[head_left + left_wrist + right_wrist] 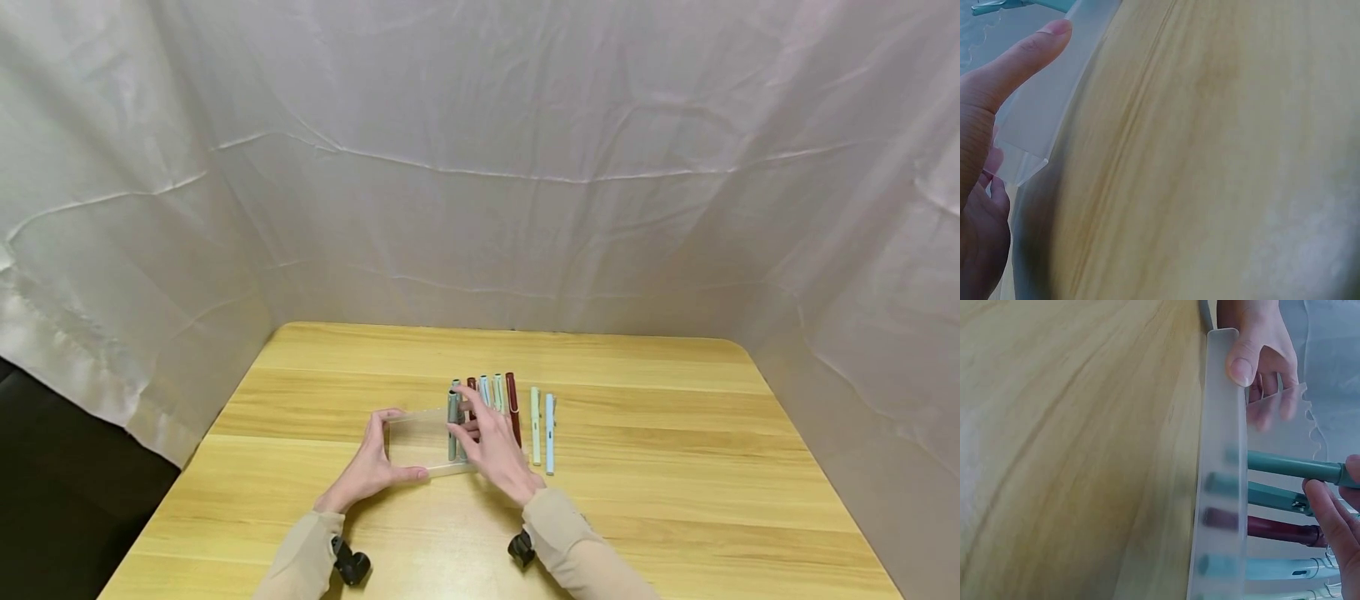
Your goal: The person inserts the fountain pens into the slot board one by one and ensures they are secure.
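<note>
A frosted, see-through plastic pen tray [416, 442] with a scalloped edge lies on the table. My left hand [375, 462] grips its left end, thumb on the near wall [1222, 412], fingers at the far side. My right hand [495, 446] pinches a dark green pen [1291, 467] near one end, above the tray; its other end is behind the near wall. Alongside lie a teal pen [1272, 497], a dark red pen [1279, 529], a light blue pen [1279, 569] and a pale green pen [498, 392]. My right hand partly covers this row in the head view.
Right of the row is another dark red pen [513, 400]; whether it is inside the tray I cannot tell. Further right, a pale green pen [535, 425] and a light blue pen [550, 433] lie on the wooden table [675, 467]. White cloth [480, 233] hangs behind.
</note>
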Available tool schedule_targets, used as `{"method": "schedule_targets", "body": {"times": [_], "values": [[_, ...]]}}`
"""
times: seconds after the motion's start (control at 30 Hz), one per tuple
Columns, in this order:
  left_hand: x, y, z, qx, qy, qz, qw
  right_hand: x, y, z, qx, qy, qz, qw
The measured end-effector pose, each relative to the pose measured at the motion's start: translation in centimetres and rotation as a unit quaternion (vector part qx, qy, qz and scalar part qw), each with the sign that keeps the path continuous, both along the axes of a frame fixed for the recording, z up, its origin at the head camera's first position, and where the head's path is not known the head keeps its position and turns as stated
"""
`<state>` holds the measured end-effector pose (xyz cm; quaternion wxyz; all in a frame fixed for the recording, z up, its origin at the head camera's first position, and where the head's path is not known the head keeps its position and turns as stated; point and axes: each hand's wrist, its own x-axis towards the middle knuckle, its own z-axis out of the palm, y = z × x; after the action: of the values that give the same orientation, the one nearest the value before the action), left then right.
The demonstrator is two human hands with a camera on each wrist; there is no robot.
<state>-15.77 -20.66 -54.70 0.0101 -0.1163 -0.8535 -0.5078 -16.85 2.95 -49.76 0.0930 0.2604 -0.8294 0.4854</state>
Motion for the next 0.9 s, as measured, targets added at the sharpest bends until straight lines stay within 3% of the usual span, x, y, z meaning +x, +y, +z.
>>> {"method": "schedule_targets", "body": {"times": [0.9], "values": [[0.0, -0.1, -0.1, -0.004, 0.005, -0.003, 1.0000, -0.8, -0.8, 1.1, 0.086, 0.034, 0.012, 0.996]]}}
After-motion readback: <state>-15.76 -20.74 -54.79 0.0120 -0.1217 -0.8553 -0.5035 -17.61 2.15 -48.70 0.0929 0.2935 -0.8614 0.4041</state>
